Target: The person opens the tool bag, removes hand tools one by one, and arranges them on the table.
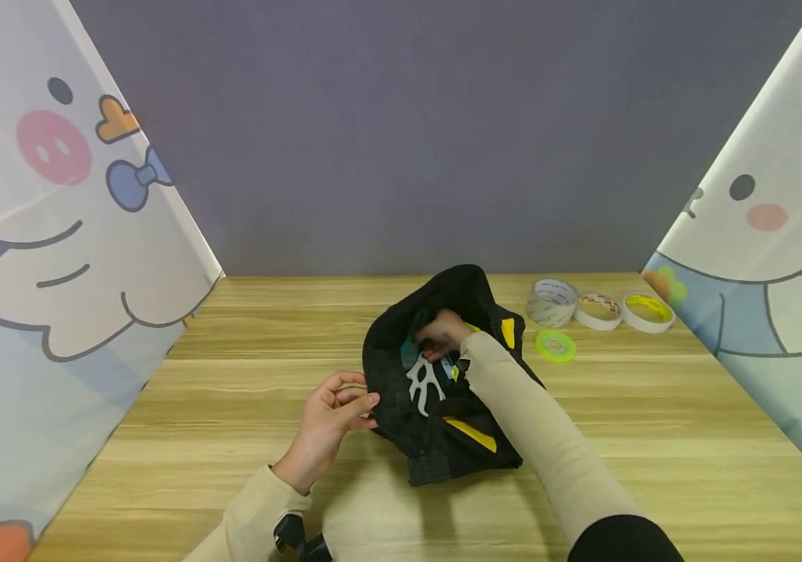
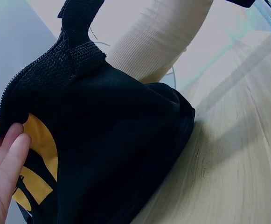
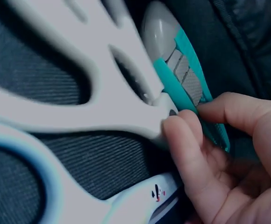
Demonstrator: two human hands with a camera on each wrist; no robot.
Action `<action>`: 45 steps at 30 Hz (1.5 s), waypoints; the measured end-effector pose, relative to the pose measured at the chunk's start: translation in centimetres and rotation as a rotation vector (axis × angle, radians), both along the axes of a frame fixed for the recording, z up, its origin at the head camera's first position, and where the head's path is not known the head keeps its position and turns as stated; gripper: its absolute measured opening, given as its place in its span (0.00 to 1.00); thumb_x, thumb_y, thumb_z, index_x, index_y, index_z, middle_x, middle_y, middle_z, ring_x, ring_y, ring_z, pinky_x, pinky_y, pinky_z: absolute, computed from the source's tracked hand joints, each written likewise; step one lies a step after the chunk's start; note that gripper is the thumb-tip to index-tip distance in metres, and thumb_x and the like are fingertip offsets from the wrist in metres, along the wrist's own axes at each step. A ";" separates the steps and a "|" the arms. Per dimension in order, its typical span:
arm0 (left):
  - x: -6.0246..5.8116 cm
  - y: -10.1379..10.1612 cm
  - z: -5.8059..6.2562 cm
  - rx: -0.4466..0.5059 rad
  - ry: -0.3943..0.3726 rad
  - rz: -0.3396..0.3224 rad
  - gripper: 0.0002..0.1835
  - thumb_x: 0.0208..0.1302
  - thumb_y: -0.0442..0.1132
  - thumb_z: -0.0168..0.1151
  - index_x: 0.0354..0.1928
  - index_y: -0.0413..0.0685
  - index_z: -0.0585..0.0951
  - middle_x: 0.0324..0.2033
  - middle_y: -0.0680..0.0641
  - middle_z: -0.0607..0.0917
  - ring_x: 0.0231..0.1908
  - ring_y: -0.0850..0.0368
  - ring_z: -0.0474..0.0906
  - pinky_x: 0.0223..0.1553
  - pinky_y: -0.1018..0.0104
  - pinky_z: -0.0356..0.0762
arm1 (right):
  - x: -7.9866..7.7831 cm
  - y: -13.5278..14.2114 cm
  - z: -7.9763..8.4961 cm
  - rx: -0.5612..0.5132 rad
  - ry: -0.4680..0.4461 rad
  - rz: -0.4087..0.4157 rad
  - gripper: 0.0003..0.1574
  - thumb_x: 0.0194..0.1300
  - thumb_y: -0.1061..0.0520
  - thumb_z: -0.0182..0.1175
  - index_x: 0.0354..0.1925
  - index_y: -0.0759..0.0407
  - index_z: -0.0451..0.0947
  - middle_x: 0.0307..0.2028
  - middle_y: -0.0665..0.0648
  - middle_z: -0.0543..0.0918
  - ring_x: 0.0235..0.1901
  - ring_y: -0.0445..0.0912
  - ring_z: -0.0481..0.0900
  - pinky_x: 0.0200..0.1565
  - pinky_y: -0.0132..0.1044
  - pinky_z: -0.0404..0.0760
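A black fabric bag (image 1: 390, 390) with yellow patches stands with its mouth open on the table. My left hand (image 1: 327, 417) pinches the left rim between thumb and fingers; in the left wrist view its fingertips (image 2: 15, 137) lie by the zipper edge. Inside the bag, my right hand (image 1: 445, 332) pinches a teal-and-grey utility knife (image 3: 177, 70) between thumb and fingers. A pair of grey scissors (image 3: 121, 112) lies against those fingers. Below it is a second pair of scissors, light blue and white (image 3: 126, 200), with a small printed face.
Right of the bag stand a clear tape roll (image 1: 551, 303) and two white tape rolls (image 1: 597, 312), one with a yellow core. A green tape roll (image 1: 555, 346) lies in front of them. A grey panel (image 1: 401, 140) and cartoon-printed cloths (image 1: 57, 234) surround the wooden table (image 1: 246, 351).
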State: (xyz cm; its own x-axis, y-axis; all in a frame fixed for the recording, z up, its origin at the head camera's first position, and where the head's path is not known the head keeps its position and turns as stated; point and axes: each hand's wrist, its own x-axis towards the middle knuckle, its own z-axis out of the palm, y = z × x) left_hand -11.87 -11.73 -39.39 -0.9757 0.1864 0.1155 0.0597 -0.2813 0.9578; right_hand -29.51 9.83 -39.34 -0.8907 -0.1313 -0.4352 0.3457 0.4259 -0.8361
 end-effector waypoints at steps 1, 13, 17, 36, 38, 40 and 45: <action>0.0 0.0 0.0 -0.002 -0.001 0.000 0.12 0.64 0.25 0.63 0.45 0.44 0.77 0.29 0.53 0.85 0.25 0.62 0.80 0.31 0.65 0.86 | -0.1 0.1 0.0 -0.023 -0.017 -0.005 0.11 0.64 0.66 0.63 0.39 0.75 0.74 0.23 0.63 0.79 0.17 0.48 0.80 0.26 0.39 0.87; -0.1 0.0 -0.1 0.008 0.002 0.009 0.12 0.63 0.24 0.63 0.44 0.47 0.77 0.28 0.53 0.86 0.25 0.63 0.81 0.31 0.63 0.87 | -0.4 1.2 -0.2 -0.142 -0.116 0.019 0.09 0.66 0.64 0.58 0.36 0.73 0.76 0.25 0.62 0.80 0.20 0.47 0.80 0.26 0.33 0.85; 0.2 0.1 -0.2 0.009 -0.017 0.039 0.12 0.62 0.23 0.63 0.44 0.44 0.77 0.28 0.52 0.86 0.24 0.63 0.80 0.31 0.63 0.87 | -0.4 1.1 -0.4 -0.131 -0.135 0.053 0.07 0.66 0.64 0.59 0.35 0.71 0.77 0.26 0.61 0.80 0.22 0.47 0.80 0.27 0.33 0.86; -0.1 0.0 0.4 -0.002 -0.002 0.004 0.12 0.63 0.24 0.62 0.44 0.46 0.77 0.28 0.53 0.85 0.26 0.62 0.81 0.32 0.63 0.87 | 1.0 2.2 8.2 0.317 -0.079 0.633 0.05 0.59 0.62 0.61 0.28 0.63 0.81 0.23 0.55 0.79 0.20 0.43 0.80 0.29 0.33 0.85; -0.1 -0.1 0.5 -0.004 -0.002 0.010 0.12 0.63 0.24 0.63 0.44 0.47 0.77 0.28 0.53 0.86 0.26 0.62 0.81 0.32 0.64 0.87 | 1.3 2.5 9.3 0.330 -0.043 0.653 0.05 0.59 0.62 0.61 0.30 0.63 0.82 0.23 0.55 0.79 0.19 0.42 0.79 0.28 0.34 0.85; 0.0 -0.1 0.5 -0.004 -0.001 0.014 0.12 0.63 0.24 0.63 0.44 0.46 0.78 0.28 0.53 0.86 0.26 0.62 0.81 0.32 0.64 0.87 | 1.5 2.8 10.2 0.344 -0.014 0.666 0.05 0.59 0.62 0.61 0.32 0.64 0.83 0.23 0.56 0.80 0.18 0.42 0.79 0.27 0.34 0.84; 0.2 0.1 0.3 0.006 0.001 0.003 0.12 0.62 0.24 0.63 0.44 0.47 0.78 0.29 0.53 0.86 0.27 0.62 0.82 0.32 0.63 0.87 | 2.3 4.2 11.9 0.326 -0.003 0.699 0.05 0.60 0.62 0.61 0.31 0.63 0.83 0.21 0.56 0.81 0.17 0.41 0.78 0.25 0.33 0.84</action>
